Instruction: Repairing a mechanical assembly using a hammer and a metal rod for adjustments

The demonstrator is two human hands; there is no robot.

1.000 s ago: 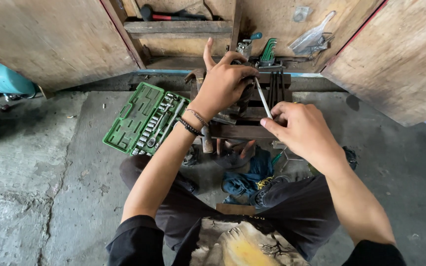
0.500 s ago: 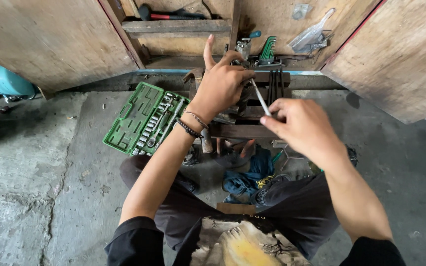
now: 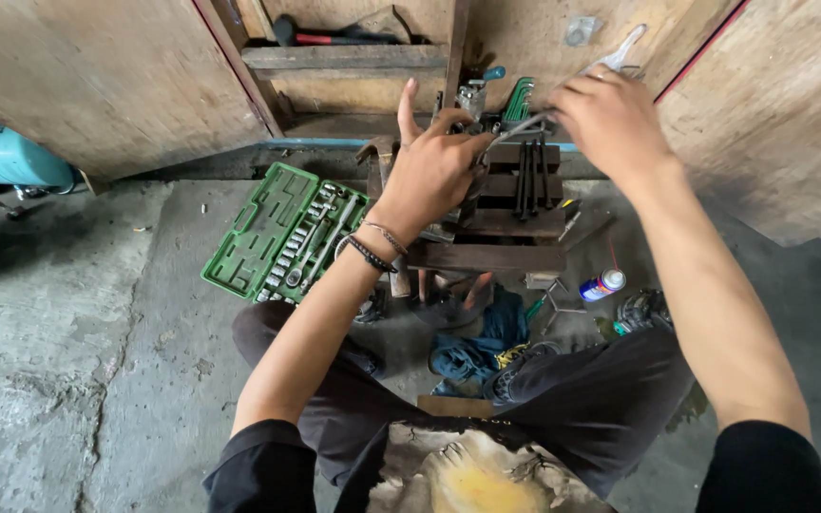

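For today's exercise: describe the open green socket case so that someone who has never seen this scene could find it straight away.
Start at the grey concrete floor in front of the wooden cabinet. Just beside the person's left hand and forearm lies the green socket case, opened flat. It alone is bright green plastic, one half holding rows of shiny metal sockets.

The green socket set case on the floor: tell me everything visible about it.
The green plastic socket set case lies opened flat on the grey concrete floor, left of the wooden block stand and in front of the open wooden cabinet. Its empty ribbed lid half is at the left; the right half holds rows of shiny metal sockets and a long bar. The person's left forearm crosses above its right edge, hiding part of it; whether they touch cannot be told.
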